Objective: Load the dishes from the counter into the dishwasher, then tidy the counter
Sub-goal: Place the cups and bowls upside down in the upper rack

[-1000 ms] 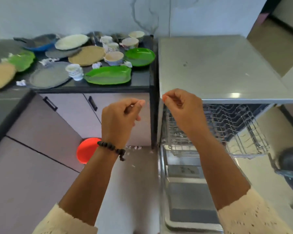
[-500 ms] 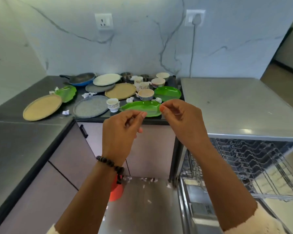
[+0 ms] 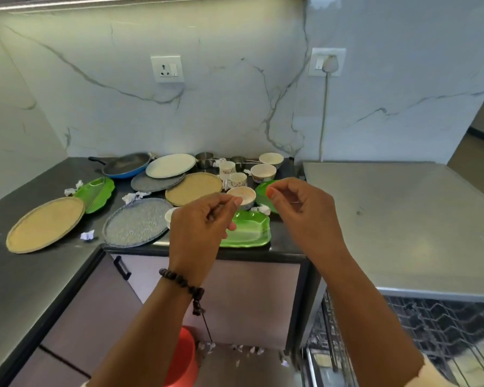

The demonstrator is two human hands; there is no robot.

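Dirty dishes crowd the black counter (image 3: 39, 275): a tan plate (image 3: 45, 223), a grey speckled plate (image 3: 136, 222), a green tray (image 3: 249, 233), a second tan plate (image 3: 193, 188), a white plate (image 3: 170, 165), a blue pan (image 3: 126, 164), and bowls (image 3: 263, 173) and cups (image 3: 227, 167). My left hand (image 3: 199, 227) and my right hand (image 3: 299, 208) hover side by side in the air in front of the green tray. Their fingers are curled in with thumb near forefinger, and I see nothing in either. The dishwasher's (image 3: 389, 219) pulled-out rack (image 3: 444, 331) shows at lower right.
Crumpled paper scraps (image 3: 87, 235) lie among the dishes and on the floor (image 3: 246, 349). A red bin (image 3: 183, 358) stands below the cabinets. A green leaf-shaped plate (image 3: 95, 191) overlaps the left tan plate. A plugged-in cord (image 3: 323, 121) runs down the marble wall.
My view has tilted up from the dishwasher rack to the counter and wall. Both hands have risen with it and keep the same curled pose, now in front of the dishes.
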